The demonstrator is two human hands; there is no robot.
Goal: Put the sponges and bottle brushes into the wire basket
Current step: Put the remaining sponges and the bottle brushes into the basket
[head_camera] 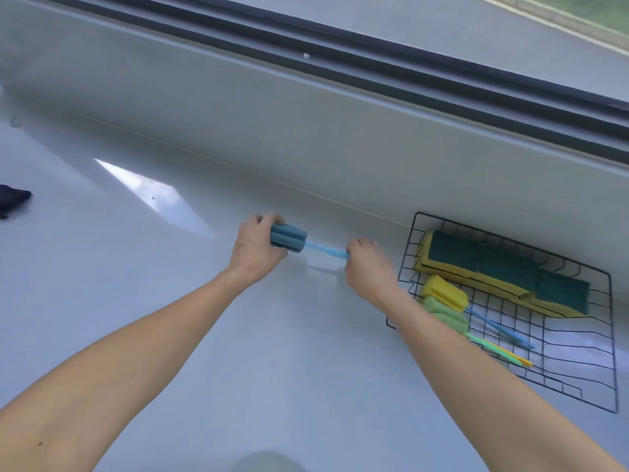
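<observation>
A blue bottle brush [299,243] with a dark blue sponge head and a light blue handle hangs just above the white counter. My left hand [255,250] is closed around its sponge head. My right hand [367,267] grips the end of its handle. To the right stands the black wire basket [578,396]. Inside it lie several yellow-and-green sponges [503,270] stacked along the far side, a yellow-headed bottle brush [444,291] and a green-headed bottle brush [446,313], their handles pointing to the right.
The white counter [170,301] runs up to a low white wall ledge [306,137] with a dark window track above it. A dark cloth [12,199] lies at the far left edge.
</observation>
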